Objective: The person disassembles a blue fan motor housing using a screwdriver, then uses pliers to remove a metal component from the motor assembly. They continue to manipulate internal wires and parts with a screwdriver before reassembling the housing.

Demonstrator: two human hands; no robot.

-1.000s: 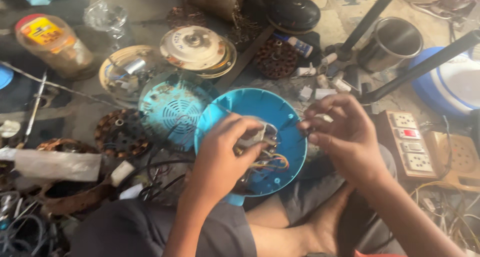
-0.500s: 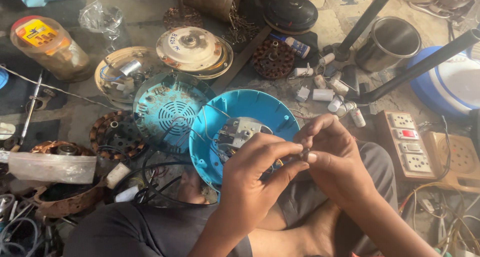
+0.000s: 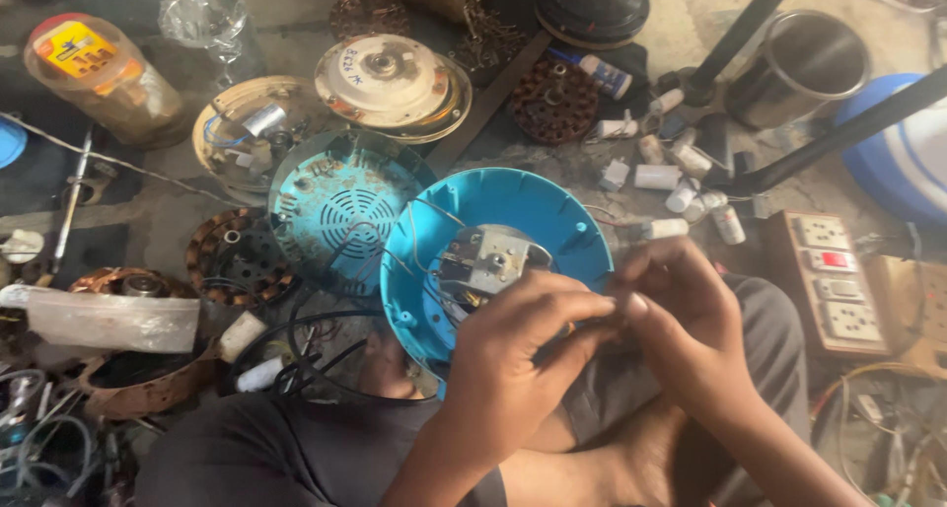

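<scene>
round bright-blue plastic fan housing (image 3: 513,211) | tilted, open side up | grey metal switch block (image 3: 490,260) with thin wires inside | resting on lap

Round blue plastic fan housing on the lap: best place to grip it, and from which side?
Probably the far rim of the round blue plastic fan housing, coming from above and behind. It sits open side up, tilted toward the camera; that edge is bare, while the left hand and right hand crowd the near edge and wires cross the centre.

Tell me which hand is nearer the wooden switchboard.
Right. The right hand is beside the wooden switchboard, just left of it in the view; the left hand lies farther away, over the blue housing.
</scene>
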